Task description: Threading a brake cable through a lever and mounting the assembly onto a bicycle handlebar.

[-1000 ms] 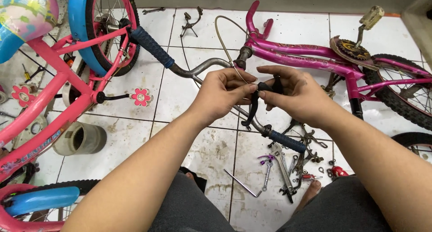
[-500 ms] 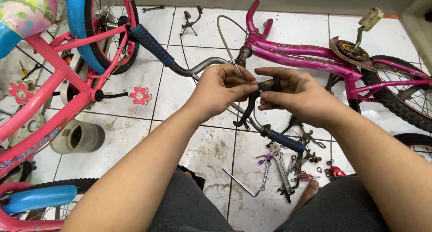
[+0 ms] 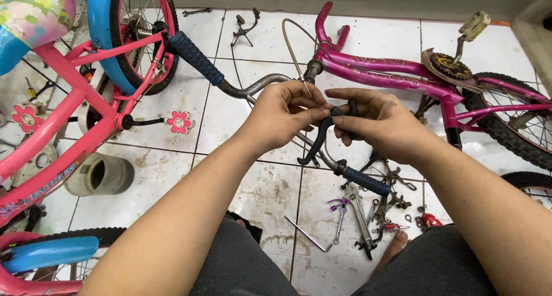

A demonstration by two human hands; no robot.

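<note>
Head view showed a magenta bike point(image 3: 391, 66) laid on its side across the white tiled floor point(image 3: 190, 129), and it was taken as the landmark. A pink bike point(image 3: 63, 112) stood to its left, with a blue fender point(image 3: 49, 253) cut off at the lower edge. The handlebar point(image 3: 259, 86) ran diagonally from the magenta bike's stem, its blue grips point(image 3: 195, 57) lying up-left and down-right. A grey tub point(image 3: 100, 174) sat well left of the stem. Wrenches point(image 3: 359, 207) and small parts were scattered just below the frame.

A black brake lever point(image 3: 315, 143) was held at the bar, below the stem, its long axis curving down and leftward from the fingers. The left hand point(image 3: 282, 115) was closed, thumb and forefinger pinched at the lever's upper end. The right hand point(image 3: 376, 120) was wrapped around the lever's clamp, fingers curled together. Both hands were touching it; the right covered more.

A thin cable point(image 3: 294, 57) looped up from the left fingers. The clamp and any bolt were hidden beneath the right fingers, and where the cable ended could not be made out.
</note>
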